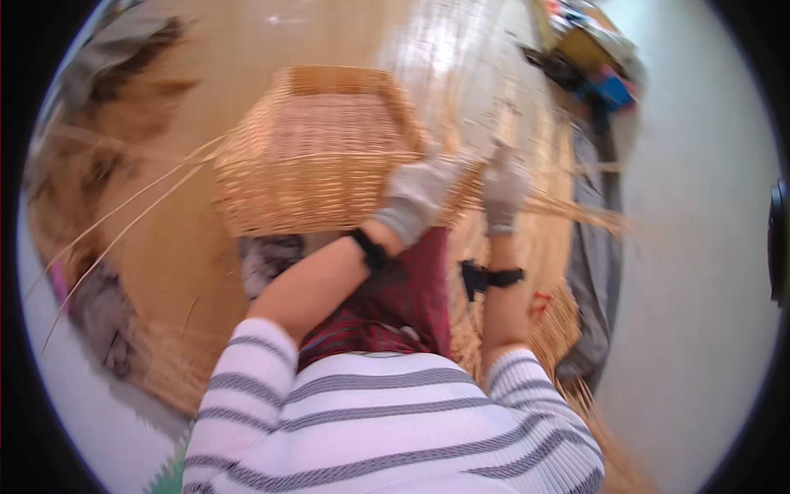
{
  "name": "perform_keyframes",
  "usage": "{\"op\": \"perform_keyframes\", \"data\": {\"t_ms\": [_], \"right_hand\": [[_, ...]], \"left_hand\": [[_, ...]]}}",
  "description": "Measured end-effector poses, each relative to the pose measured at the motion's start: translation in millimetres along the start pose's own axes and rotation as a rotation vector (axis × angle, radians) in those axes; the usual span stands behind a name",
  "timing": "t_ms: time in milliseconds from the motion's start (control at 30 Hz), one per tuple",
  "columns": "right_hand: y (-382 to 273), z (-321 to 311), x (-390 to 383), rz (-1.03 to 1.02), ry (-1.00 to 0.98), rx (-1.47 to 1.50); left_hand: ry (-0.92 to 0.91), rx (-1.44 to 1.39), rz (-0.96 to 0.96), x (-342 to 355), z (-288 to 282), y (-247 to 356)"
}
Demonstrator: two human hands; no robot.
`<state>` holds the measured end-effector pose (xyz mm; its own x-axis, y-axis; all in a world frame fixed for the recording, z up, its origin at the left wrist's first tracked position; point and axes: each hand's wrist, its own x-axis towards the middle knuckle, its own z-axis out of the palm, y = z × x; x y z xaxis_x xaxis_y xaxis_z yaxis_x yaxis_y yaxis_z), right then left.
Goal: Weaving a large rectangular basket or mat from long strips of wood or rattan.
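Note:
A woven wicker basket (pixel 309 193) lies tilted in front of me, its open hollow facing up and away. My left hand (pixel 424 188), in a pale work glove, is closed on the basket's right rim. Just right of it, my right hand (pixel 504 183), gloved too, is closed at the wicker strands (pixel 576 212) that fan out to the right from the basket's end. Its fingertips are smeared by motion. Two long thin strands (pixel 136 218) trail from the basket's left end toward the lower left.
Under the basket is a wooden board floor (pixel 222 41). A bundle of loose wicker (pixel 555 333) lies beside my right forearm. Grey cloth (pixel 588 272) runs along the right edge. Assorted items, including a blue one (pixel 613 90), are piled at the far right. Dark, crumpled material (pixel 90 177) lies left.

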<state>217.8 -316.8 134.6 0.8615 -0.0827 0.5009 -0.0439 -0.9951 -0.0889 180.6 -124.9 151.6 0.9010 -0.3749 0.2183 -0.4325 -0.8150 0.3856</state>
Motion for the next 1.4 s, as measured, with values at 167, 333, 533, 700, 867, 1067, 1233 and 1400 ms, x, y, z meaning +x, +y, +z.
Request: {"op": "perform_keyframes", "data": {"t_ms": [167,333,533,700,867,1067,1233,1400], "right_hand": [[-31,-20,-16,0.087,0.222,0.596],[-153,-58,-30,-0.1,0.027,1.835],[-355,-75,-40,-0.6,0.021,1.421],[-395,-87,-44,-0.81,-0.346,1.324],[-385,-52,-70,-1.117,-0.426,1.08],[-381,-33,-87,-1.074,-0.298,1.213],[-381,-56,-93,-0.89,-0.473,1.183],[-454,-43,-93,-0.6,-0.333,1.363]], "left_hand": [[0.312,-0.563,0.247,-77,-56,-47],[1.179,-0.834,0.003,-158,-114,-142],[1.481,-0.957,-0.114,-162,-124,-216],[0.86,-2.235,0.552,-169,-103,-269],[0.631,-1.344,-0.155,-175,-91,-273],[0.707,-0.399,0.026,-176,-108,-255],[0.614,-0.252,-0.059,-189,-113,-256],[0.883,-0.619,-0.183,-194,-86,-246]]}}
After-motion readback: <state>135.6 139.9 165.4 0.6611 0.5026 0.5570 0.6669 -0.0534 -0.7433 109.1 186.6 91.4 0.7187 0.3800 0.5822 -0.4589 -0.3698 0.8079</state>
